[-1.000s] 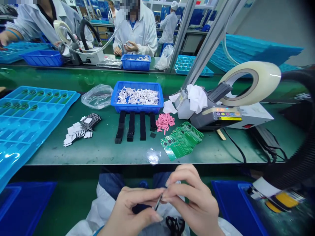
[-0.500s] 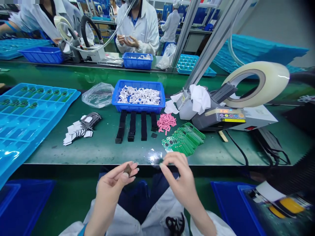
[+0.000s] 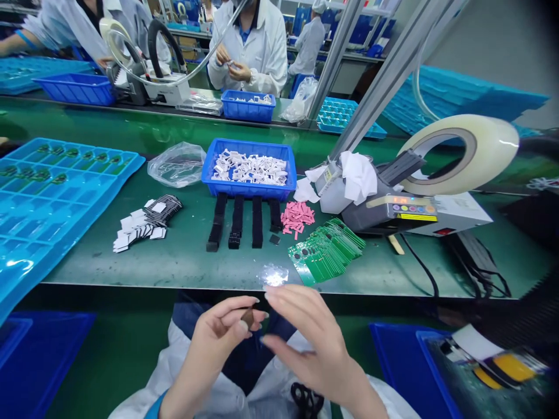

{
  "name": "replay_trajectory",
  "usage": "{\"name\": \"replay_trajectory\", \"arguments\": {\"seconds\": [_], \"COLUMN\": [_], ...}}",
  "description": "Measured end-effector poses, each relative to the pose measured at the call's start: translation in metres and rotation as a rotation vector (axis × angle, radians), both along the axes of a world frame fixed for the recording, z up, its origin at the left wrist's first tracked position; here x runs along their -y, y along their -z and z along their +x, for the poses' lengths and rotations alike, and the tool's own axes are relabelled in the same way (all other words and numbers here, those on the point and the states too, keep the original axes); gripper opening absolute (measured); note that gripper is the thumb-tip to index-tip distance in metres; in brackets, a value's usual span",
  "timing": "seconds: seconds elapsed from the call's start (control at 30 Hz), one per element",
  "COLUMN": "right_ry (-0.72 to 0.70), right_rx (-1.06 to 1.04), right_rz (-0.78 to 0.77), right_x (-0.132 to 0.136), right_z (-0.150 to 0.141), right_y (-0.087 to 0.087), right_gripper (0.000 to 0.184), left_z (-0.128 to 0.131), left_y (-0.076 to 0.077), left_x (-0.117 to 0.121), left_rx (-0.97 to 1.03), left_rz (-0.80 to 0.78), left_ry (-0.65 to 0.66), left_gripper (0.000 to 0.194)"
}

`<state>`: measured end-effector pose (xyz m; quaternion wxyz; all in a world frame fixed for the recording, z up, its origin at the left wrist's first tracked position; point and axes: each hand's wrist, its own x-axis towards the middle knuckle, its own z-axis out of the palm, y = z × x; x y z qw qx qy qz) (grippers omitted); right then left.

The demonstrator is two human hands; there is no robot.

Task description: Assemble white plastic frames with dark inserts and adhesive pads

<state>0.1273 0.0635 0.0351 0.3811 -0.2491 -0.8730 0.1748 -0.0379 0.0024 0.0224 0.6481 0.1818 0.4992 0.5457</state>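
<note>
1. Head view: a small dark brown flat piece [image 3: 248,318] is pinched between the thumb and fingertips of the left hand [image 3: 213,343], which is held well in front of a blue plastic crate [image 3: 248,189], above the lap.
2. The right hand [image 3: 314,349] is held open just beside that piece, its fingers and thumb apart, and nothing is seen gripped by it.
3. Black-handled scissors [image 3: 308,401] are seen below both hands, well in front of the crate.
4. Small white rectangular pieces [image 3: 250,169] are heaped inside the crate.
5. Four long black strips [image 3: 238,221] are laid side by side just in front of the crate.
6. Small pink slips [image 3: 297,219] and overlapping green circuit boards [image 3: 325,250] are spread to the front right of the crate.
7. White-and-black square pads [image 3: 144,227] and a cyan plastic tray [image 3: 52,233] are placed to the crate's left.
8. A grey tape dispenser [image 3: 388,215] is set to its right.
</note>
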Motion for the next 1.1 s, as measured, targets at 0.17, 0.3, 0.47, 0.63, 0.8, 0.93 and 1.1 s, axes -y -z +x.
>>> {"name": "replay_trajectory", "arguments": {"seconds": [0.17, 0.3, 0.47, 0.63, 0.8, 0.93, 1.1], "right_ry": [-0.045, -0.087, -0.257, -0.241, -0.052, 0.117, 0.095], "right_rx": [-0.017, -0.199, -0.436, -0.424, -0.397, -0.216, -0.144], "right_rz": [0.118, -0.165, -0.748, -0.731, -0.389, -0.131, -0.135], "right_x": [0.009, 0.014, 0.024, 0.027, 0.021, 0.013, 0.009], "right_z": [-0.012, -0.010, -0.006, -0.007, 0.004, 0.013, 0.013], "right_y": [-0.019, -0.012, -0.005, -0.009, -0.022, -0.034, -0.036], "right_gripper": [0.016, 0.012, 0.026, 0.026, 0.016, 0.010, 0.012], "left_z": [0.009, 0.010, 0.019, 0.032, 0.030, 0.025, 0.022], "left_y": [-0.003, -0.005, -0.013, -0.020, -0.015, -0.010, -0.010], "left_x": [0.002, 0.005, 0.006, 0.006, 0.007, 0.008, 0.009], "left_rx": [-0.012, 0.159, 0.266, 0.375, 0.272, 0.067, -0.040], "left_rz": [0.093, 0.163, 0.148, 0.059, 0.068, 0.117, 0.157], "left_ry": [0.120, 0.264, 0.434, 0.369, 0.307, 0.254, 0.259], "left_gripper": [0.038, 0.038, 0.055, 0.052, 0.045, 0.037, 0.034]}}
